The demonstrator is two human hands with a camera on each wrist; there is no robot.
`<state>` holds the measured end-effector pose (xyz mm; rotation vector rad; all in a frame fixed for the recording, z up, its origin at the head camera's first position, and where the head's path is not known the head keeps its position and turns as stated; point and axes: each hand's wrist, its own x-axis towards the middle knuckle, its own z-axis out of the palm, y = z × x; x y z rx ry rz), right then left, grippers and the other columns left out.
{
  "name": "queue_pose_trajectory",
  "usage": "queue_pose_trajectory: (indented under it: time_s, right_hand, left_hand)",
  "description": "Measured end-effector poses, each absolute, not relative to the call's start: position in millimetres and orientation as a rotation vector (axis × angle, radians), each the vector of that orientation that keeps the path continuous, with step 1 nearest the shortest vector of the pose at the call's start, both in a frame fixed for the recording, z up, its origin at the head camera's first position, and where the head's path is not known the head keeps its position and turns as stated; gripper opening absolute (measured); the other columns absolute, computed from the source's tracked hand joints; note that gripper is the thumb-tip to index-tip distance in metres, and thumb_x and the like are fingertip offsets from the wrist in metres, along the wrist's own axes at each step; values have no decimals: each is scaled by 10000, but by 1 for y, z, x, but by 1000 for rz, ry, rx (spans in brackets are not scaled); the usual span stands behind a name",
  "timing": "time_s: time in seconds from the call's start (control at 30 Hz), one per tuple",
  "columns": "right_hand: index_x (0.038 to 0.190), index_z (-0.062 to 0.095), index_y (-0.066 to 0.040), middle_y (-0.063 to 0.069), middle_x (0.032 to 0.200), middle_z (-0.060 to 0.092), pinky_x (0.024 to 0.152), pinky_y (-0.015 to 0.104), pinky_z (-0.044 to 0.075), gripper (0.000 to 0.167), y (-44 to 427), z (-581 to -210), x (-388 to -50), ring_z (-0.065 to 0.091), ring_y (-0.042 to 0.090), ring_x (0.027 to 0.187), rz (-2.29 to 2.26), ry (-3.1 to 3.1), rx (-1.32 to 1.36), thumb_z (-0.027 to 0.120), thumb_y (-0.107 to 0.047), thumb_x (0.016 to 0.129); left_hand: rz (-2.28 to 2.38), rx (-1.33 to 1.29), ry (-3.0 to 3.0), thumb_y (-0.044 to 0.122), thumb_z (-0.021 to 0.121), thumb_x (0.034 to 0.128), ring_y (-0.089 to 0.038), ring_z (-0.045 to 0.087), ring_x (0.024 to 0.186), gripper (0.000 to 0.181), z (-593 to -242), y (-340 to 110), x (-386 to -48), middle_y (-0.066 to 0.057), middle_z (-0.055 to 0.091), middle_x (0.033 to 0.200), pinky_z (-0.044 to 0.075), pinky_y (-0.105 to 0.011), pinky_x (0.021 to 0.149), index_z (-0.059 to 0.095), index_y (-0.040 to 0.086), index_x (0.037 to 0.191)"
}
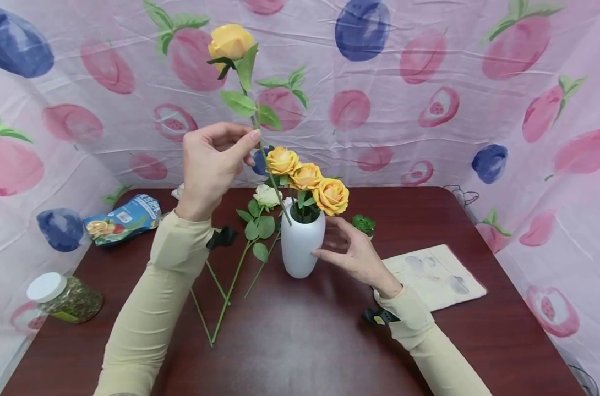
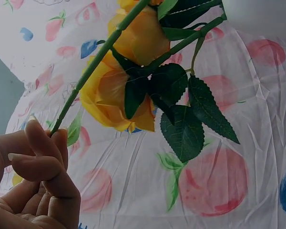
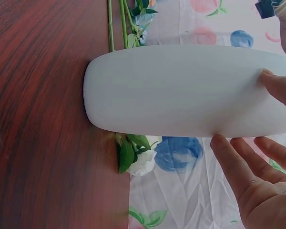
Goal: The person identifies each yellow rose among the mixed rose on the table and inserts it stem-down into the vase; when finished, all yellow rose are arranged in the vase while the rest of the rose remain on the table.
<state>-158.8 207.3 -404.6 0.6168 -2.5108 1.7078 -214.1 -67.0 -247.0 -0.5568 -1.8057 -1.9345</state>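
Observation:
My left hand [image 1: 214,162] pinches the stem of a yellow rose [image 1: 232,42] between thumb and fingers, its bloom raised above the hand. That stem slants down to the mouth of a white vase [image 1: 300,254]; its lower end overlaps the rim, and I cannot tell whether it is inside. Several other yellow roses [image 1: 331,196] stand in the vase, leaning right. On the vase's right side, my right hand [image 1: 354,256] holds it with thumb and fingertips, as the right wrist view shows. The vase [image 3: 181,90] stands upright on the table.
White roses [image 1: 267,196] with long green stems lie left of the vase. Further left are a blue snack pouch [image 1: 126,217] and a white-lidded jar [image 1: 74,300]. A small green plant [image 1: 363,223] and a cream cloth item [image 1: 436,278] sit right on the dark table [image 1: 300,341].

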Motion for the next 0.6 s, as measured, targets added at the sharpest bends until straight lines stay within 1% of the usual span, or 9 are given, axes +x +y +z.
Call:
queue_pose_trajectory:
  time_s: [0.2, 0.37, 0.47, 0.6]
  right_hand:
    - [1415, 562, -172, 60, 1384, 604, 925, 386, 589, 662, 206, -404, -158, 707, 264, 1157, 1732, -2507, 621, 880, -195, 835]
    - [1412, 566, -187, 43, 1378, 607, 925, 363, 588, 657, 206, -404, -158, 711, 243, 1149, 1716, -2512, 623, 880, -196, 835]
    - [1409, 569, -206, 26, 1367, 611, 933, 365, 585, 653, 207, -404, -159, 711, 225, 1148, 1695, -2518, 618, 881, -208, 835]
    - [1409, 568, -209, 25, 1366, 612, 933, 391, 586, 654, 207, -404, -158, 714, 226, 1142, 1693, -2526, 614, 881, -209, 835]
  left_hand:
    - [-1915, -549, -1762, 116, 802, 898, -150, 615, 487, 166, -252, -64, -216, 7, 726, 693, 424, -213, 438, 779, -44, 937]
    - [-1903, -563, -1706, 101, 803, 894, -155, 605, 477, 153, -253, -64, -218, 22, 713, 668, 408, -216, 424, 779, -45, 931]
    - [-1888, -557, -1730, 120, 807, 894, -170, 613, 479, 163, -256, -63, -219, 14, 727, 695, 419, -219, 430, 783, -37, 932]
    - [-1882, -540, -1786, 134, 805, 898, -148, 615, 485, 178, -263, -61, -220, 8, 745, 737, 433, -211, 449, 785, -38, 940]
